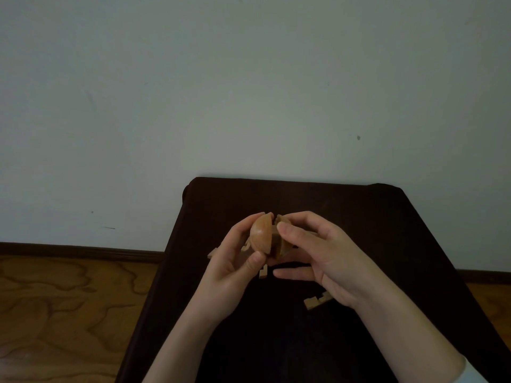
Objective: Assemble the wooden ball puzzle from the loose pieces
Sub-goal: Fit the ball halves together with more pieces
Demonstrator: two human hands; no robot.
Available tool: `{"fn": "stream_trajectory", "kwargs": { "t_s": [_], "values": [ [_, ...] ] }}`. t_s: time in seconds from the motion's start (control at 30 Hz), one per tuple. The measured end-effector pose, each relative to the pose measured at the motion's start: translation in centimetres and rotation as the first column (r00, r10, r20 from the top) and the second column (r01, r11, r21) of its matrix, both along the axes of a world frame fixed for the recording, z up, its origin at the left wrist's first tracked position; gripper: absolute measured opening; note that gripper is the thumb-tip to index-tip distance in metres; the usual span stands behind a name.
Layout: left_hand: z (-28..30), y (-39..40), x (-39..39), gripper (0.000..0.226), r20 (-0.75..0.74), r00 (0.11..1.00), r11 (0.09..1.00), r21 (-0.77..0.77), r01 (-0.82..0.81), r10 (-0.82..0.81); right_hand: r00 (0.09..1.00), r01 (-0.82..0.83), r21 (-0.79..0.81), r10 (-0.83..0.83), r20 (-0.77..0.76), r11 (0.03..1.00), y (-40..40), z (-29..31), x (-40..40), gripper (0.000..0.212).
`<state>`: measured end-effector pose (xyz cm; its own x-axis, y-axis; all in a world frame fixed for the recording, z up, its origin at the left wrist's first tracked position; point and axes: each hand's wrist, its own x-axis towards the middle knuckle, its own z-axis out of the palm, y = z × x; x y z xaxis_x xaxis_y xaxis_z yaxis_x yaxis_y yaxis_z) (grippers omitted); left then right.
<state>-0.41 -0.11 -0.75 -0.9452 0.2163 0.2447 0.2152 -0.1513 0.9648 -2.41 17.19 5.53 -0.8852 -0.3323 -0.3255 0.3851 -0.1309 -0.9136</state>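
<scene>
Forearms reach in from the near edge of the dark counter [359,217], a pale sleeve cuff [470,374] showing at the right wrist. On the counter, a loose notched piece [315,301] lies near the middle, partly under the right wrist, its long axis running from near-left to far-right. Another small loose piece [264,273] stands just beside the left thumb, and bits of further pieces [213,253] peek out behind the left hand toward the counter's left edge.

Above these, both hands hold the half-built wooden ball puzzle [262,237] over the counter's centre, raised off the surface. The left hand [235,261] grips the rounded shell part, thumb curled under it and fingers wrapped over its far side; the domed face bulges toward the left and toward the viewer, and its flat cut edge runs roughly upright, tilted a little. The right hand [318,252] pinches the inner pieces from the right, thumb on the near top and fingers curled behind, with one finger stretched out straight below. How the inner parts interlock is too dark to tell.

Bare dark counter lies open on the near side and along the right edge, and more beyond the hands up to the far edge. That far edge sits against the pale wall [249,92]. Left of the counter, wood floor [69,313] meets a dark skirting board [83,250].
</scene>
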Motion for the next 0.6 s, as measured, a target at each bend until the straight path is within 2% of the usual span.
{"fn": "stream_trajectory", "kwargs": {
  "t_s": [0.33, 0.4, 0.6],
  "values": [
    [0.4, -0.1, 0.1, 0.05, 0.053, 0.998, 0.999, -0.006, 0.038, -0.037, 1.0, 0.029, -0.006, -0.029, -0.001, 1.0, 0.1, 0.2, 0.0, 0.043],
    [0.4, -0.2, 0.2, 0.058, 0.065, 0.997, 0.999, 0.002, 0.043, -0.043, 1.0, 0.03, 0.002, -0.03, -0.008, 1.0, 0.2, 0.2, 0.0, 0.044],
    [1.3, 0.0, -0.1, 0.077, 0.116, 0.99, 0.996, -0.001, -0.085, 0.084, 1.0, 0.017, 0.036, -0.016, -0.01, 0.999, 0.3, 0.4, -0.2, 0.049]
  ]
}}
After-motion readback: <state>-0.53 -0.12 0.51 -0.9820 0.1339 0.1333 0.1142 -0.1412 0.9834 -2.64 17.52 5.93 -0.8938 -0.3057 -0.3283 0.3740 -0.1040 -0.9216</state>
